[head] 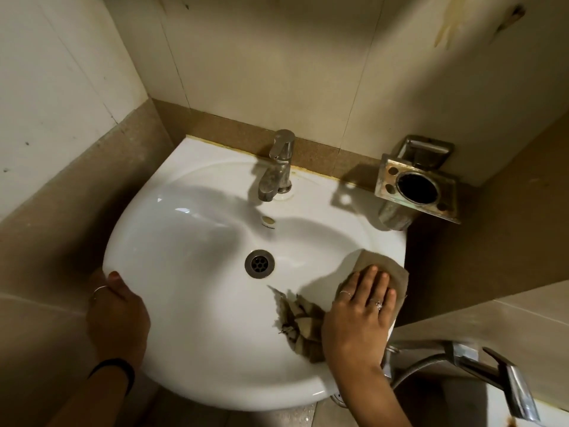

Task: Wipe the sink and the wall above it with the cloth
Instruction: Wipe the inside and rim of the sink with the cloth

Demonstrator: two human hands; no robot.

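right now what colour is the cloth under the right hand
Dull brown-beige; the cloth lies flat under the right hand on the sink rim, seen in the head view.

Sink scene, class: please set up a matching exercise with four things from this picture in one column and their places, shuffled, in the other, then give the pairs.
Things
1. cloth
2. tap
3. drain
4. metal holder

Places
A. on the wall right of the sink
B. middle of the bowl
C. under the right hand, on the sink's right rim
D. back of the sink, by the wall

Pairs: 1-C, 2-D, 3-B, 4-A
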